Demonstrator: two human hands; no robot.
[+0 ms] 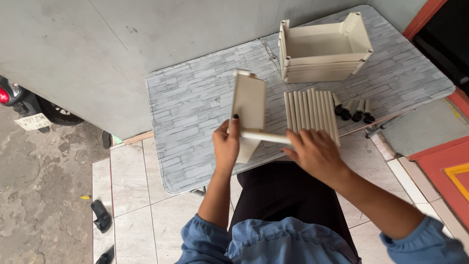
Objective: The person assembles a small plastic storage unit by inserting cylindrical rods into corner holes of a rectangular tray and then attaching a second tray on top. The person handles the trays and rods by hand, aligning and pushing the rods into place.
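Observation:
My left hand (226,144) grips a cream plastic shelf tray (248,105) held on edge above the table's near side. My right hand (315,152) holds a cream tube (266,138) that lies crosswise against the tray's lower corner, touching it. Just past my right hand, a row of several cream tubes (311,113) lies side by side on the table. Several black foot caps (352,111) lie to the right of the tubes.
A stack of cream shelf trays (320,49) stands at the far side of the grey brick-patterned table (195,107). A grey wall runs behind the table. Black sandals (101,216) lie on the tiled floor at left, and a red door frame (439,166) is at right.

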